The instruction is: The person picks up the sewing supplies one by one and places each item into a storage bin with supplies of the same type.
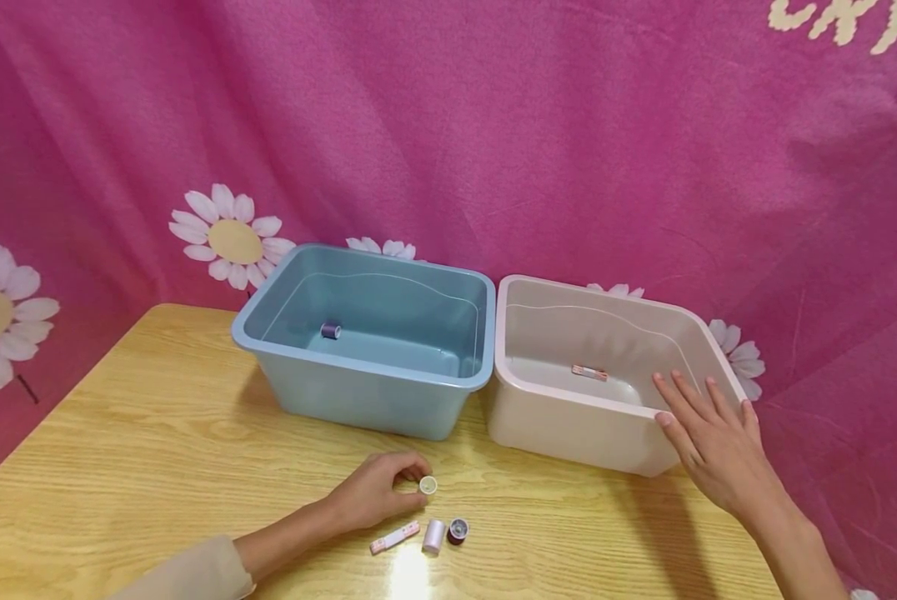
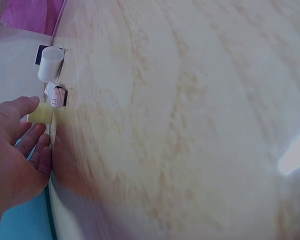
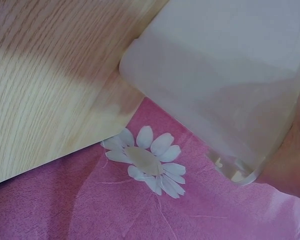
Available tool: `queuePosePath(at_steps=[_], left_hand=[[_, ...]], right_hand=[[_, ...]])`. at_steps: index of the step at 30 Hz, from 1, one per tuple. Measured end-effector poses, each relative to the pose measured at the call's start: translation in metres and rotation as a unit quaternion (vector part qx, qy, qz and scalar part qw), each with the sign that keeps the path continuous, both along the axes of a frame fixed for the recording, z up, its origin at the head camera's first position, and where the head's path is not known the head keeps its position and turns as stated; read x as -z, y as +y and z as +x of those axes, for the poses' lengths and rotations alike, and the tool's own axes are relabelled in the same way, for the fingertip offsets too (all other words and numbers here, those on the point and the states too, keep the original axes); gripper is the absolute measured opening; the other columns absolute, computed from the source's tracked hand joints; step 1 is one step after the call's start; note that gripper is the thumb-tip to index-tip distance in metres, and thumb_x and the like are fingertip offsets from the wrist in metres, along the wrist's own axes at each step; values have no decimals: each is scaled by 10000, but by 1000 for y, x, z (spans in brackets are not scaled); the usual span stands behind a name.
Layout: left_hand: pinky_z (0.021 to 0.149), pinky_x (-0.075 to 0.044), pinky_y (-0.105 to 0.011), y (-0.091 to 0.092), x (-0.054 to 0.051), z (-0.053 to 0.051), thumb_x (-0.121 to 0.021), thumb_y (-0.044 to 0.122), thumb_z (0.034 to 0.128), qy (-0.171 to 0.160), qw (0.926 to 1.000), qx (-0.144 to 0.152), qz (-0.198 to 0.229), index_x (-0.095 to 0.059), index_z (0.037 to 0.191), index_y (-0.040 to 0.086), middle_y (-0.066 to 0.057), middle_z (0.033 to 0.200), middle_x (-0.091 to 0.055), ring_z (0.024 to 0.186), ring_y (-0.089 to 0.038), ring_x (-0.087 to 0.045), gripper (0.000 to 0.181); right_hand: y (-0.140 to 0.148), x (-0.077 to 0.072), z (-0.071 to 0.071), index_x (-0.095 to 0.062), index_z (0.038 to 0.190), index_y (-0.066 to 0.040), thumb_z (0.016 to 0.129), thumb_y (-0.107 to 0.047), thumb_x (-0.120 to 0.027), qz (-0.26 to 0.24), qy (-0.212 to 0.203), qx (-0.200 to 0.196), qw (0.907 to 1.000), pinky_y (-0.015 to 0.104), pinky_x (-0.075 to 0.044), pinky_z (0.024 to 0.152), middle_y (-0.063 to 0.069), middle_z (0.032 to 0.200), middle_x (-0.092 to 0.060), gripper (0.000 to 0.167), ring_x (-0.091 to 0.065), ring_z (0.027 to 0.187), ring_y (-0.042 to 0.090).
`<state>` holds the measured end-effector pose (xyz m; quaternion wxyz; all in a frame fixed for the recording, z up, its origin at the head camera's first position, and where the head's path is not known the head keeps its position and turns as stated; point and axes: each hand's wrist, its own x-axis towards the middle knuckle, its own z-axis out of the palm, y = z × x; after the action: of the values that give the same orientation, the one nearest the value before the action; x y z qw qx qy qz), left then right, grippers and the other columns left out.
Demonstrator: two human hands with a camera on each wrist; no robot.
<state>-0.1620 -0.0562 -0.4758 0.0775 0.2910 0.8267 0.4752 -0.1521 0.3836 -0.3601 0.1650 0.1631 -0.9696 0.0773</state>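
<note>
A: What does the yellow spool look like?
B: Soft yellow along its side, with a pale ring at the end turned towards the head camera.
A: Where is it?
B: Low over the table, in front of the blue bin; whether it touches the wood is hard to tell. The left hand pinches it between thumb and fingertips, barely parted.
A: And close by?
B: A shiny lilac spool, a dark spool showing its end, and a pink-and-white strip.
A: Further out?
B: The blue bin holds a purple spool; the pale bin beside it holds another strip.
A: The right hand?
B: Fingers spread wide at the pale bin's near right corner, gripping nothing.
A: Behind?
B: Magenta cloth with white daisies.
</note>
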Motion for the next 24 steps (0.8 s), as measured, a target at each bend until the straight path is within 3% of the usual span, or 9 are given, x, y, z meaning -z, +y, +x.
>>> queuePosePath(at_steps=[10, 24], left_hand=[[866, -521, -321, 3, 3, 1, -766, 151, 890, 110, 9999, -6, -112, -685, 1096, 75, 18, 1048, -691, 970, -141, -643, 233], [816, -534, -305, -2, -8, 3, -754, 152, 905, -48, 10000, 10, -37, -687, 1101, 88, 34, 1012, -687, 912, -118, -646, 217]], right_hand=[[0, 1, 0, -264, 1595, -247, 1070, -311, -456, 44, 56, -18, 10000, 737, 49, 1072, 166, 1590, -298, 562, -148, 1442, 515], [0, 1, 0, -291, 1587, -214, 1066, -318, -466, 85, 157, -2, 9998, 735, -27, 1080, 184, 1573, -325, 560, -183, 1426, 533]])
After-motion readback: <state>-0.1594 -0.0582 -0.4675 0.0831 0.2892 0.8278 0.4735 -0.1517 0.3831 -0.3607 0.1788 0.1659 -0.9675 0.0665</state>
